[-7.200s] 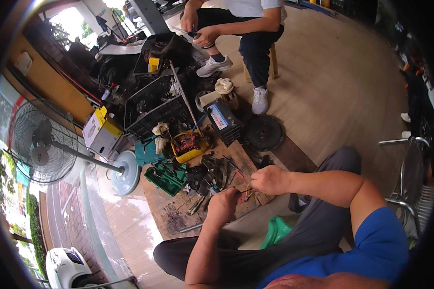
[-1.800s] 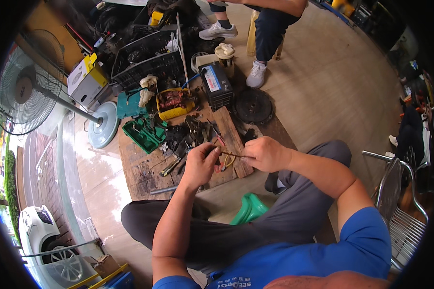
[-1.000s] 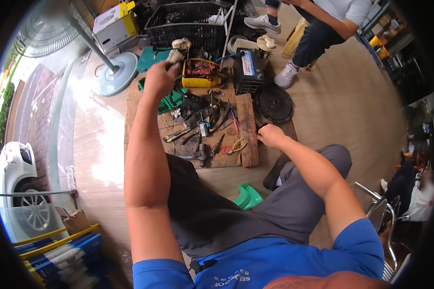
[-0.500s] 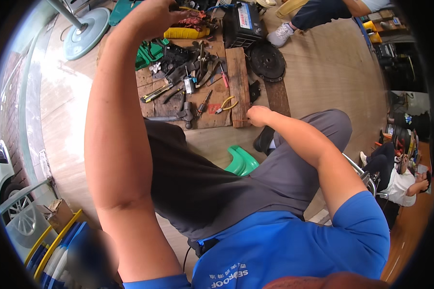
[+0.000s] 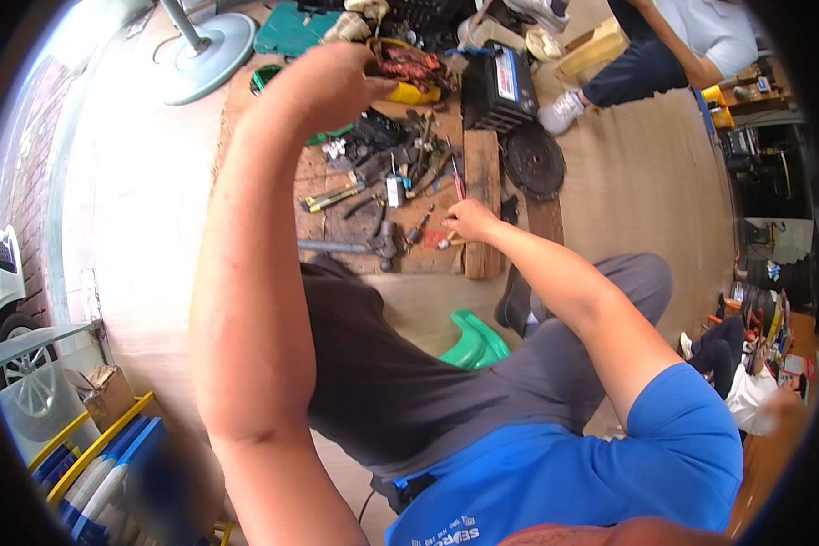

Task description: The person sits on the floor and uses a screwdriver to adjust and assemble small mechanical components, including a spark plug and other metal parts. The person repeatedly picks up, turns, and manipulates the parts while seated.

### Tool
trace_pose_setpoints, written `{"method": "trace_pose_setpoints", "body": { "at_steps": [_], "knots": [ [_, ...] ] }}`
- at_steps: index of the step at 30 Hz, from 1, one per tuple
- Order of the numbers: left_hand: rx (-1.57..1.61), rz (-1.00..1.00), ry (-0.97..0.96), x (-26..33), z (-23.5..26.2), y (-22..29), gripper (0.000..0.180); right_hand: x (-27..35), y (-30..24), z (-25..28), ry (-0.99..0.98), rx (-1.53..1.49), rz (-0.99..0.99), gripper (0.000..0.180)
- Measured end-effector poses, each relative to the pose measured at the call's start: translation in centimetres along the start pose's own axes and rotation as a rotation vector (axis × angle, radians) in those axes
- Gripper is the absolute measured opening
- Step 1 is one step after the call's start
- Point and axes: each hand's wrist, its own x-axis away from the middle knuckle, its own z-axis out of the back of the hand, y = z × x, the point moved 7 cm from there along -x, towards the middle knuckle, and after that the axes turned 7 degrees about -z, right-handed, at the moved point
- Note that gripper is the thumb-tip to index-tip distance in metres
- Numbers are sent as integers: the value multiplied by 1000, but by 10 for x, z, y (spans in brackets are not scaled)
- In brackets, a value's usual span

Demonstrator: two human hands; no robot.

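My left hand (image 5: 337, 82) hovers over the far left of a wooden board (image 5: 337, 254), beside a bundle of reddish wires (image 5: 405, 64) and a yellow object (image 5: 416, 94). Its thumb and a forefinger show apart; the other fingers are hidden. Low over the right part of the board, my right hand (image 5: 471, 220) is closed, its fingertips just above the yellow-handled pliers (image 5: 448, 242), which it partly covers. What it holds, if anything, cannot be made out. Left of it lie a screwdriver (image 5: 419, 227) and a hammer (image 5: 384, 246). Beyond it stands a red-handled screwdriver (image 5: 459, 187).
A wooden block (image 5: 482, 259) lies along the board's right side, with a black battery (image 5: 493, 100) and a round black disc (image 5: 534, 161) beyond. A utility knife (image 5: 330, 197) lies among loose parts. A green stool (image 5: 476, 343) is near my legs. Another person (image 5: 692, 41) sits far right.
The whole view has shifted, with the board now lower and farther right. My right hand has moved left across the wooden block to the pliers. My left hand stays near the wires, slightly nearer me.
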Motion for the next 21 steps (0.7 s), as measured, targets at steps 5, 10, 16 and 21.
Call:
{"method": "trace_pose_setpoints", "body": {
  "at_steps": [5,10,16,21],
  "knots": [
    [84,98,-5,5,10,-13,45,-72,-55,133,286,-58,39,31],
    [136,158,68,4,12,-34,35,-142,-84,216,333,129,40,28],
    [96,219,81,11,23,-41,35,-211,-86,223,206,382,-115,32],
    [137,237,-1,4,10,-44,31,-262,-78,216,235,407,-153,31]
  ]
}}
